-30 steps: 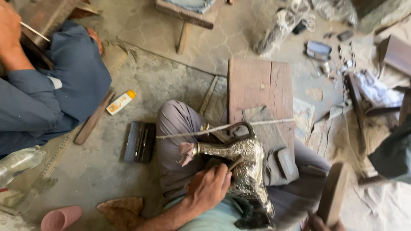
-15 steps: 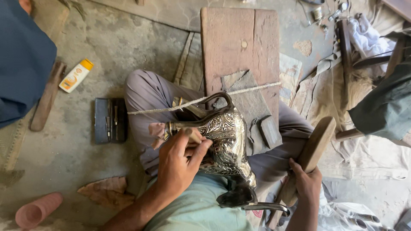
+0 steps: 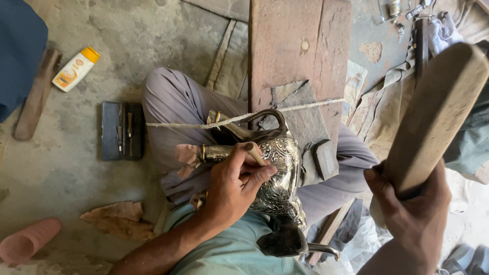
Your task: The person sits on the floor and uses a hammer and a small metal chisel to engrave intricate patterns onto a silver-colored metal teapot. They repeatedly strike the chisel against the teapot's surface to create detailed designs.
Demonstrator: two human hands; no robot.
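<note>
Person seated on the concrete floor (image 3: 76,168), an ornate engraved metal pitcher (image 3: 277,173) lying across the lap, its handle toward the wooden plank (image 3: 300,51) ahead and its base toward the torso. A taut cord (image 3: 204,122) runs across the knee and over the pitcher's handle.

Left hand (image 3: 237,186): fingers closed around a slim chasing punch (image 3: 256,154), tip set against the patterned side of the pitcher. Half a second ago this hand was just settling on the vessel; a second ago it rested lower, near the body. It is now planted, tool upright under the thumb.

Right hand (image 3: 412,214): clamped on the lower end of a thick wooden mallet (image 3: 433,117). Biggest change: the mallet was low at the right edge of view before, and is now raised high and close to the camera, well apart from the punch.

Reading: punch placed, mallet lifted. Looks like the wind-up of a strike on the punch head; the engraving work is mid-course, with most of the visible surface already patterned.

Around: a dark tool case (image 3: 121,131) lying open on the floor left of the knee; a white tube with an orange cap (image 3: 76,69) further left; a pink cup (image 3: 28,240) on its side at lower left; a grey cloth (image 3: 300,114) under the pitcher's neck. A second person's blue sleeve (image 3: 18,56) is at the upper left edge, not engaged.
</note>
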